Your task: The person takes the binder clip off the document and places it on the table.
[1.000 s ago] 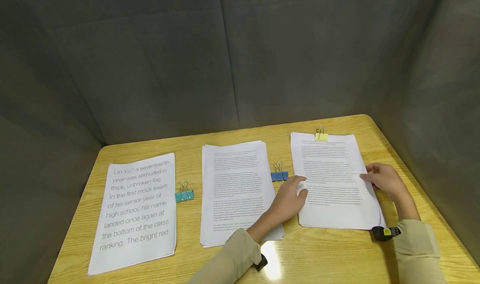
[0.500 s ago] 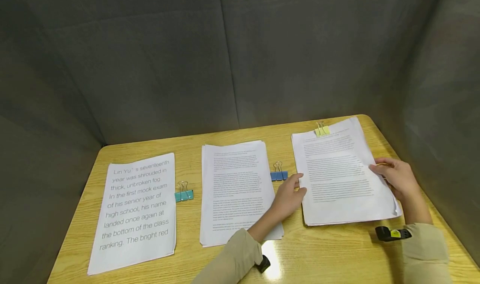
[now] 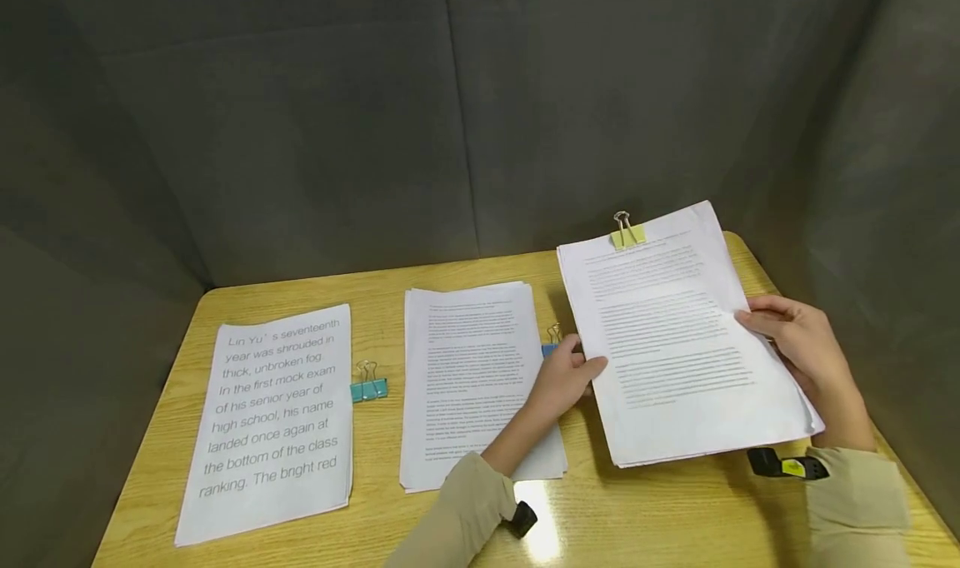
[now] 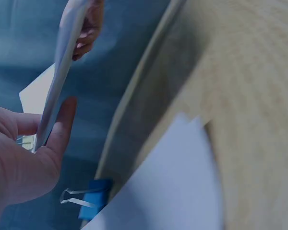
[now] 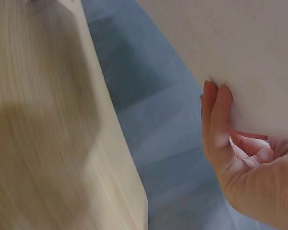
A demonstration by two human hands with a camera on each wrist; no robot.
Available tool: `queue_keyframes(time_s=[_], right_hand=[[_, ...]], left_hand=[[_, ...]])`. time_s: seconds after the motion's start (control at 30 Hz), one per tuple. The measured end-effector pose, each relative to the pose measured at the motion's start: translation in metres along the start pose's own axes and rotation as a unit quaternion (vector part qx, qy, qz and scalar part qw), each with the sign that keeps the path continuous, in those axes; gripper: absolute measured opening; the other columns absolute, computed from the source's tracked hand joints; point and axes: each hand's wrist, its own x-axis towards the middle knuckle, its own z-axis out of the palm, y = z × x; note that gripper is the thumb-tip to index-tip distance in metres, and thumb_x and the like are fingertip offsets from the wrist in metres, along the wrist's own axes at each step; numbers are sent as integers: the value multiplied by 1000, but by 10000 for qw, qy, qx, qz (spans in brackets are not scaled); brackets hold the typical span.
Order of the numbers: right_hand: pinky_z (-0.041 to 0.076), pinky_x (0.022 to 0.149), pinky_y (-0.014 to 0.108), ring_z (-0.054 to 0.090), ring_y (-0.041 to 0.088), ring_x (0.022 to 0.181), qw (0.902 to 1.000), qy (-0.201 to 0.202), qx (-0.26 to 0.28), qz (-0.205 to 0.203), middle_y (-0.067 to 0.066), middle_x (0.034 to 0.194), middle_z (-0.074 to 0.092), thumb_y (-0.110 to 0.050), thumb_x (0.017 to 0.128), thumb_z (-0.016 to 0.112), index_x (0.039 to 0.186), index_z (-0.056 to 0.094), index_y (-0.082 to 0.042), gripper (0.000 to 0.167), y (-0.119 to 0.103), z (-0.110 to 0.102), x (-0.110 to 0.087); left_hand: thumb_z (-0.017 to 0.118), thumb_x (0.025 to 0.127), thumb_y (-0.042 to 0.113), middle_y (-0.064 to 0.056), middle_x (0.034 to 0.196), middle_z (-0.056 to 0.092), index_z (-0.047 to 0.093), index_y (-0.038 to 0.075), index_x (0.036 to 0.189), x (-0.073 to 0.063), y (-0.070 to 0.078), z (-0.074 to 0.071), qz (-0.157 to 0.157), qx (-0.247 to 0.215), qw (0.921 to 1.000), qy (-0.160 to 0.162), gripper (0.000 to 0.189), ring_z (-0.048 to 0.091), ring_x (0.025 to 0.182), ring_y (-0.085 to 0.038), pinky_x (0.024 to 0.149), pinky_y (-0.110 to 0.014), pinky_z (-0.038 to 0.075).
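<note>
A stack of printed paper (image 3: 667,343) is held up over the right part of the table, tilted, its far right corner highest. A yellow binder clip (image 3: 627,236) sits on its top edge, wire handles upright. My left hand (image 3: 566,378) grips the stack's left edge, thumb on the front and fingers behind. On the opposite edge my right hand (image 3: 798,343) pinches the sheets, thumb on top, with its fingers spread under the back in the right wrist view. In the left wrist view the stack (image 4: 60,76) appears edge-on between thumb and fingers.
A middle paper stack (image 3: 480,385) lies left of my left hand, with a blue binder clip (image 4: 93,199) beside it, partly hidden in the head view. Further left are a teal binder clip (image 3: 368,390) and a large-print stack (image 3: 270,426). Grey cloth (image 3: 480,118) walls the table.
Both hands have lifted the clipped stack off the table, right side first. It has tilted up, and its top has shifted left and away. The other stacks stay put.
</note>
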Motion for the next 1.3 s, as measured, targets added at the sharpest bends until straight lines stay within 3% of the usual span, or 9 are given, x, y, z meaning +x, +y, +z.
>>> queue_keyframes(time_s=[0.17, 0.3, 0.47, 0.77, 1.03, 1.3], right_hand=[[53, 55, 22, 66, 10, 66, 9953, -314, 915, -95, -6, 86, 70, -3, 97, 71, 93, 77, -22, 20, -7, 25, 3], [56, 56, 24, 69, 12, 67, 9897, -556, 1309, -157, -4, 88, 73, 0, 98, 68, 95, 78, -19, 21, -11, 48, 7], [58, 58, 24, 71, 13, 69, 9860, -783, 1453, -238, -3, 88, 75, 0, 98, 68, 96, 77, -17, 19, -15, 84, 12], [60, 61, 27, 73, 15, 72, 9814, -1244, 1440, -258, 0, 89, 76, 0, 100, 66, 97, 76, -16, 19, -9, 145, 21], [57, 62, 24, 71, 12, 73, 9829, -1348, 1236, -209, -2, 86, 75, 1, 100, 64, 100, 72, -9, 12, -1, 181, 26], [53, 64, 23, 69, 9, 76, 9866, -1388, 839, -190, -6, 85, 76, -1, 100, 64, 111, 65, 5, 12, 3, 191, 29]], left_hand=[[65, 100, 12, -9, 88, 75, 62, -1, 131, 1, 10, -25, 70, -512, 9983, 278, 33, 65, 65, -10, 62, -25, 53], [64, 100, 10, -7, 89, 73, 62, -5, 132, 0, 15, -49, 200, -947, 9944, 424, 35, 64, 68, -8, 60, -23, 49], [62, 101, 10, -6, 92, 73, 59, -6, 136, -5, 16, -83, 422, -1111, 9915, 532, 39, 64, 69, -8, 59, -22, 47], [60, 101, 7, -22, 121, 69, 53, -4, 144, -23, 9, -131, 585, -1451, 9823, 1026, 45, 71, 90, -17, 72, -26, 58], [58, 102, 3, -23, 126, 66, 51, -3, 146, -35, 2, -153, 480, -1627, 9760, 1363, 46, 70, 95, -18, 78, -28, 56], [55, 102, 2, -22, 123, 66, 50, -5, 145, -35, -1, -158, 231, -1864, 9715, 1446, 44, 70, 95, -19, 81, -28, 56]])
